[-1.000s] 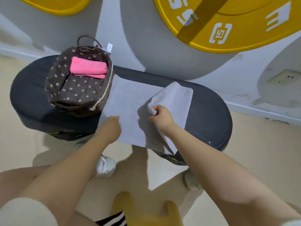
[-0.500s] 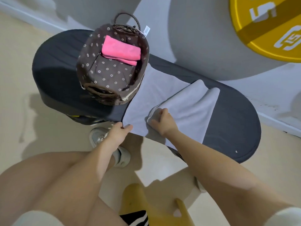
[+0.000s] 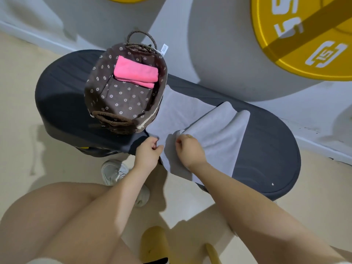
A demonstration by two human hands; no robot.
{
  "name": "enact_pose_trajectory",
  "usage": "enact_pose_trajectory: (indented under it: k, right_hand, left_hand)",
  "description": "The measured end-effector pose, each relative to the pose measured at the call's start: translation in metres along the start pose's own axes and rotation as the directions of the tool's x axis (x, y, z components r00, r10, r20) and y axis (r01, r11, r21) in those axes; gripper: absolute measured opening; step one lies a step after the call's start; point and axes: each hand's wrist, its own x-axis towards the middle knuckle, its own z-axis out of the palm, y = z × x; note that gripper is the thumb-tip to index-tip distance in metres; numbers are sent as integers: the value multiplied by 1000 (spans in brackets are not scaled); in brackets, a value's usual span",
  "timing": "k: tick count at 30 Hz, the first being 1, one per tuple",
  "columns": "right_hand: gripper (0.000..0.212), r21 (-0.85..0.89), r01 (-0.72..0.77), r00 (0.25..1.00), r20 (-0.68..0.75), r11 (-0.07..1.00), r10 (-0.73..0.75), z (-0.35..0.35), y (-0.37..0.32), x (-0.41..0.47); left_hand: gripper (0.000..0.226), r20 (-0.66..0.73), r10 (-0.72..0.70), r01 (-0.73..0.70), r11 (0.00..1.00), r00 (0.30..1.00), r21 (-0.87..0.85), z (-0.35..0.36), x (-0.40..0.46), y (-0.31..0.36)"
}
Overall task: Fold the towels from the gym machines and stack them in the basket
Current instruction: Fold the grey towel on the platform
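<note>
On dark oval padded counter (image 3: 266, 149): pale grey cloth towel (image 3: 182, 115) spread flat, right part folded over, just beside brown flower-print lined wicker basket (image 3: 99, 92) holding folded pink towel (image 3: 136, 71). Left hand (image 3: 147, 152) grip pinching near left towel corner. Right hand (image 3: 190, 148) grip pinching folded edge.
</note>
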Motion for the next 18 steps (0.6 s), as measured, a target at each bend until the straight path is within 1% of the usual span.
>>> enact_pose_trajectory:
  k: [1, 4, 6, 7, 9, 11, 12, 14, 16, 18]
  right_hand:
    - [22, 10, 3, 999, -52, 1000, -2, -9, 5, -5]
    - [22, 77, 39, 985, -173, 996, -25, -42, 20, -24]
    - [20, 88, 68, 973, -224, 994, -47, -64, 31, -40]
    - [19, 107, 69, 967, -252, 992, -41, -73, 36, -49]
    - [19, 211, 50, 949, -315, 976, 20, -91, 47, -66]
    - [17, 324, 24, 924, -369, 946, 103, -106, 57, -82]
    - [13, 340, 8, 913, -387, 940, 132, -111, 61, -88]
    - [11, 319, -25, 897, -411, 948, 162, -118, 70, -98]
    - [17, 329, -51, 887, -420, 943, 194, -120, 77, -106]
    - [21, 392, -58, 874, -424, 918, 236, -121, 82, -113]
  left_hand:
    - [6, 37, 54, -54, 999, 998, 0, 6, -3, 13]
    - [8, 97, 218, -221, 975, 971, 25, 27, -10, 47]
    - [3, 108, 272, -272, 962, 956, -14, 42, -18, 67]
    - [7, 115, 283, -279, 959, 952, -51, 50, -24, 77]
    - [17, 118, 335, -328, 942, 935, -73, 64, -38, 96]
    - [17, 158, 387, -383, 922, 908, -57, 78, -54, 114]
    - [14, 183, 394, -389, 919, 901, -64, 84, -62, 122]
    - [11, 234, 368, -342, 929, 900, -144, 95, -76, 134]
    - [15, 272, 347, -292, 930, 897, -224, 104, -86, 142]
    - [16, 274, 335, -279, 934, 901, -224, 108, -94, 146]
